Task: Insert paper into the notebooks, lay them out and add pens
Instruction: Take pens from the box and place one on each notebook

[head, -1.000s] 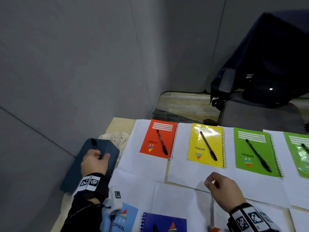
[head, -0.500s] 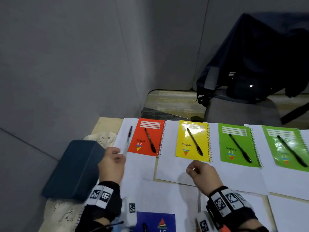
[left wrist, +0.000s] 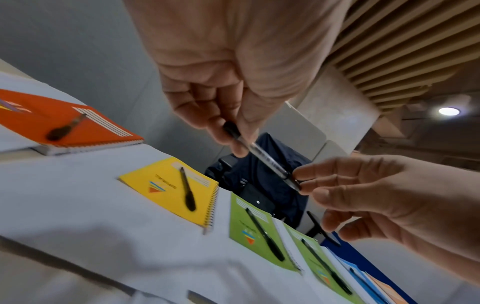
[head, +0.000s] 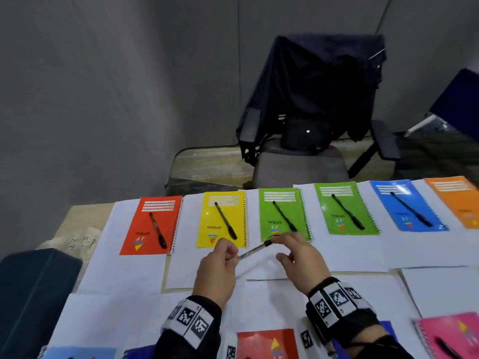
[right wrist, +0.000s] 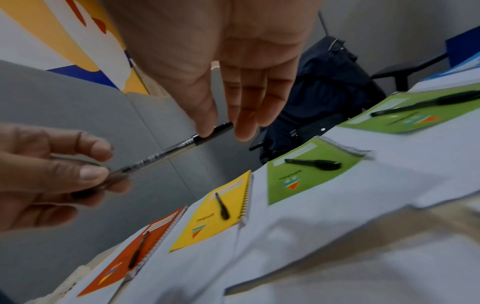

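Note:
A clear pen with a black cap [head: 255, 250] hangs in the air over the white sheets [head: 129, 270], held by both hands. My left hand [head: 233, 255] pinches its lower end, and my right hand [head: 278, 244] pinches the capped end [right wrist: 215, 130] between thumb and forefinger. In the left wrist view the pen [left wrist: 262, 158] runs from my left fingertips [left wrist: 233, 148] to the right hand [left wrist: 303, 181]. In the far row lie red [head: 153, 224], yellow [head: 223, 218], two green [head: 282, 216], and blue [head: 404, 206] notebooks, each with a black pen on it, and an orange one [head: 456, 198] without.
A dark blue case [head: 33, 294] lies at the table's left on a lace cloth [head: 80, 242]. Beyond the far edge stands a chair draped with a dark jacket [head: 311, 99]. Red [head: 267, 343] and pink [head: 451, 335] notebooks lie in the near row.
My left hand lifted a pen from the dark blue case and carried it right to the middle. My right hand rose from the paper and took the capped end.

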`<state>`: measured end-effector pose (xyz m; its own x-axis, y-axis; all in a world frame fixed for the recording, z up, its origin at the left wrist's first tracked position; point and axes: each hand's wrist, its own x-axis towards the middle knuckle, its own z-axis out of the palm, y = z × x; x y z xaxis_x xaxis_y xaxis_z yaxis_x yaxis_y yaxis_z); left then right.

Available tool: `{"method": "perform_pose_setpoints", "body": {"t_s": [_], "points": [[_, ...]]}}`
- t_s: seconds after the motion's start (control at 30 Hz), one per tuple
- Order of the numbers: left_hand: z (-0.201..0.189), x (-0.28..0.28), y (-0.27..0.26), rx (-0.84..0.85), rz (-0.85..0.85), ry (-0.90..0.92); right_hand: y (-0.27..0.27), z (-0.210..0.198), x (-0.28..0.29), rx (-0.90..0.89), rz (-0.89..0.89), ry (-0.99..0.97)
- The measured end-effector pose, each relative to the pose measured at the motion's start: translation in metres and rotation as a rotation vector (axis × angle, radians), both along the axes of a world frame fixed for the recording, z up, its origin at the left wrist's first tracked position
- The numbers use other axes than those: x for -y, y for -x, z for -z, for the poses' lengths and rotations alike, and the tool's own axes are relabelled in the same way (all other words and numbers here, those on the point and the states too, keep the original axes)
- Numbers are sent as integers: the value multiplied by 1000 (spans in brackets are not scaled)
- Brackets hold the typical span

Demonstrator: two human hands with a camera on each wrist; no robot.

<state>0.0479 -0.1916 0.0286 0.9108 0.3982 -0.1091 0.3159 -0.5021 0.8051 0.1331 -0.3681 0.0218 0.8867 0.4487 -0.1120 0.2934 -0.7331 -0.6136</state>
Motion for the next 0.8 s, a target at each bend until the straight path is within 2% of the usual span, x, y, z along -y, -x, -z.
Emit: {"method": "perform_pose_setpoints", "body": {"t_s": [0.37,0.6,0.8], "points": [[-3,135,-53,44,192,40,-22,-4,148,21,221,15],[-3,197,-82,-21,235,24,-28,3,214,66,223,43],[-5,245,-116,-33,292,2,-47,9,254,199,222,89]]}}
